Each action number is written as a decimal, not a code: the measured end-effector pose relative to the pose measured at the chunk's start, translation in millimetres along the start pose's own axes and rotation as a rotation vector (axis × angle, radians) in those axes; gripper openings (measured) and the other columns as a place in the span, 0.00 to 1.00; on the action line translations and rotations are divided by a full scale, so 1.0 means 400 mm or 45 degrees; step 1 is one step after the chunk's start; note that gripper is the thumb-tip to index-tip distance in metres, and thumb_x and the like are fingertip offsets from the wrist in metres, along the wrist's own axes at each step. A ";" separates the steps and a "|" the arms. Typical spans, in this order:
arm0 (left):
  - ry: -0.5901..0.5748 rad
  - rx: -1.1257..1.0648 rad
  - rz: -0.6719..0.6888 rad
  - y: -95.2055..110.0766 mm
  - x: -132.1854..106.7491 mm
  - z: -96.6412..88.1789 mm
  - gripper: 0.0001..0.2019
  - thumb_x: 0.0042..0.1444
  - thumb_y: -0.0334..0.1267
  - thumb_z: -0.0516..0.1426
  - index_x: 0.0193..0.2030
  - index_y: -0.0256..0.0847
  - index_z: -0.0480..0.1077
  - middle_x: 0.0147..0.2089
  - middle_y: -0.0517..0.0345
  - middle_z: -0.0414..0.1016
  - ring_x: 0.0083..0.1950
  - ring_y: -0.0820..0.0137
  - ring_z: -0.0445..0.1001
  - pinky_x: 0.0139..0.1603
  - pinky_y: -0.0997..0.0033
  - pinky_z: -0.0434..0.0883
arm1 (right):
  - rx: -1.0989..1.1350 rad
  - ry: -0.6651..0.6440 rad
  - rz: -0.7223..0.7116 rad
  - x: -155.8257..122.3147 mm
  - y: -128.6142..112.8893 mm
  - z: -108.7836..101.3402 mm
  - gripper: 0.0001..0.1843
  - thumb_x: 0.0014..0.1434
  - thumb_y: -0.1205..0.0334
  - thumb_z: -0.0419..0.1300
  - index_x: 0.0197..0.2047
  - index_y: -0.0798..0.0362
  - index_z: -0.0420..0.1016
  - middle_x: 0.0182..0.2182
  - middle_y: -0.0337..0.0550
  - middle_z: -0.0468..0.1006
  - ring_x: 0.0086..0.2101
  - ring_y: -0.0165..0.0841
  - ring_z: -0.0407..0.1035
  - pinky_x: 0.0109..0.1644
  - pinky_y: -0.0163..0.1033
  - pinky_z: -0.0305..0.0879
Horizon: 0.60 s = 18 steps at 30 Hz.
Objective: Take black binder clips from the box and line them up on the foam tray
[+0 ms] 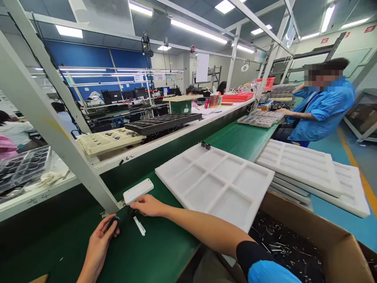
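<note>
In the head view, the left hand (100,237) curls fingers and thumb round a dark piece (113,222), above the green bench (64,236). The right hand (149,205) is half curled at the white case (138,190)'s near edge; whether it grips anything, I cannot tell. A white stick (139,226) lies just nearer. The post (85,173) crowds the far side, the tray (218,177) the right; room to move lies near left.
</note>
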<state>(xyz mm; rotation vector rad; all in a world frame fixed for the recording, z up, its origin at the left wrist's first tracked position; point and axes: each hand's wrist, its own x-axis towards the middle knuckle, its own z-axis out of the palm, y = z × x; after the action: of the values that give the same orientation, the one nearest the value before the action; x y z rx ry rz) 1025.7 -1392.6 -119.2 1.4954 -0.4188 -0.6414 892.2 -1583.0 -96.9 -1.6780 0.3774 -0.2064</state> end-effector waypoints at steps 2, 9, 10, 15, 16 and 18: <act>-0.006 0.033 0.003 0.000 -0.002 0.002 0.37 0.34 0.51 0.74 0.52 0.36 0.75 0.32 0.57 0.77 0.31 0.69 0.72 0.31 0.73 0.72 | -0.171 0.022 -0.024 -0.013 0.014 0.001 0.19 0.65 0.50 0.62 0.29 0.54 0.72 0.22 0.35 0.70 0.25 0.29 0.64 0.28 0.31 0.57; 0.036 0.071 0.016 -0.012 0.000 0.003 0.36 0.33 0.49 0.75 0.51 0.35 0.77 0.36 0.53 0.79 0.34 0.67 0.74 0.34 0.71 0.74 | -0.279 -0.026 0.018 -0.026 0.019 0.009 0.19 0.65 0.47 0.60 0.30 0.53 0.75 0.27 0.36 0.74 0.31 0.33 0.68 0.33 0.33 0.59; 0.047 0.070 0.024 -0.012 0.000 0.004 0.36 0.32 0.49 0.75 0.50 0.35 0.78 0.37 0.52 0.80 0.34 0.67 0.74 0.34 0.71 0.74 | -0.284 -0.028 0.013 -0.024 0.020 0.010 0.18 0.65 0.47 0.61 0.31 0.53 0.75 0.28 0.36 0.74 0.32 0.33 0.68 0.33 0.33 0.59; 0.110 0.096 0.039 -0.012 -0.003 0.009 0.33 0.29 0.48 0.75 0.45 0.36 0.80 0.42 0.49 0.82 0.42 0.61 0.77 0.37 0.70 0.75 | -0.073 -0.153 0.059 -0.004 0.046 0.005 0.18 0.66 0.49 0.61 0.33 0.55 0.74 0.26 0.37 0.73 0.25 0.29 0.66 0.28 0.31 0.60; 0.122 0.104 0.038 -0.011 -0.005 0.009 0.31 0.28 0.47 0.75 0.43 0.36 0.81 0.44 0.49 0.82 0.45 0.58 0.78 0.39 0.69 0.76 | 0.016 -0.190 0.077 0.003 0.053 0.002 0.18 0.67 0.50 0.61 0.33 0.55 0.73 0.26 0.38 0.73 0.24 0.28 0.65 0.26 0.31 0.60; 0.129 0.112 0.036 -0.011 -0.007 0.008 0.29 0.28 0.46 0.75 0.41 0.38 0.82 0.46 0.48 0.82 0.52 0.54 0.77 0.44 0.68 0.77 | 0.182 -0.239 0.096 0.016 0.065 -0.003 0.16 0.66 0.52 0.62 0.33 0.57 0.73 0.26 0.39 0.73 0.22 0.28 0.65 0.24 0.30 0.62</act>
<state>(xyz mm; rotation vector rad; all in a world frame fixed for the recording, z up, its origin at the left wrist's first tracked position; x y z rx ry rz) 1020.9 -1393.3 -123.1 1.5954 -0.3934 -0.5286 894.6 -1589.2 -123.1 -1.5250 0.2777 -0.0183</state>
